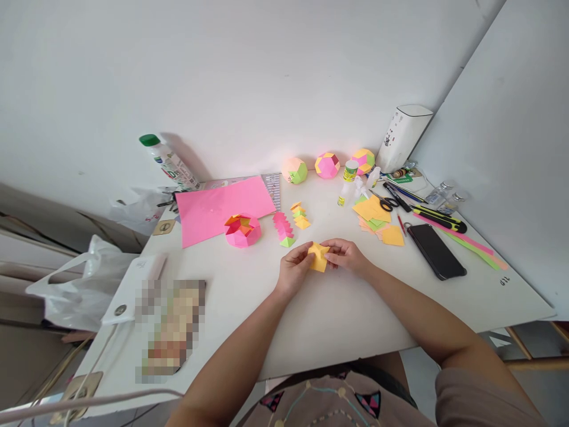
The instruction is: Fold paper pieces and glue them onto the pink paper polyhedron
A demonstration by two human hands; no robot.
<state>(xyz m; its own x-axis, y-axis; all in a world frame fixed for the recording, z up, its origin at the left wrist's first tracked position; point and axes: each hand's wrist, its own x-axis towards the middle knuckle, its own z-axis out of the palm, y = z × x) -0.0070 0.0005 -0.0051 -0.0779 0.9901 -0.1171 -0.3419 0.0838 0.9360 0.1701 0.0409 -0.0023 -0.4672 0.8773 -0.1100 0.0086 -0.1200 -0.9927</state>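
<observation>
Between my two hands, above the front middle of the white table, is a partly folded yellow paper square (319, 261). My left hand (294, 267) pinches its left edge between thumb and fingers. On the opposite side, my right hand (345, 256) grips the right edge with thumb and forefinger. Just beyond them lie a row of pink folded paper pieces (282, 226) with a green one at its near end, and a shorter row of yellow and green folded pieces (301, 220). A half-built pink paper ball (242, 232), orange inside, sits farther left.
Three finished paper balls (328, 165) line the wall. Loose paper squares (373, 210), scissors (386, 203), a black phone (436, 251) and cutters (440, 219) lie to the right. Left are a pink sheet (213, 207), a white bottle (171, 163) and a pixelated device (175, 329).
</observation>
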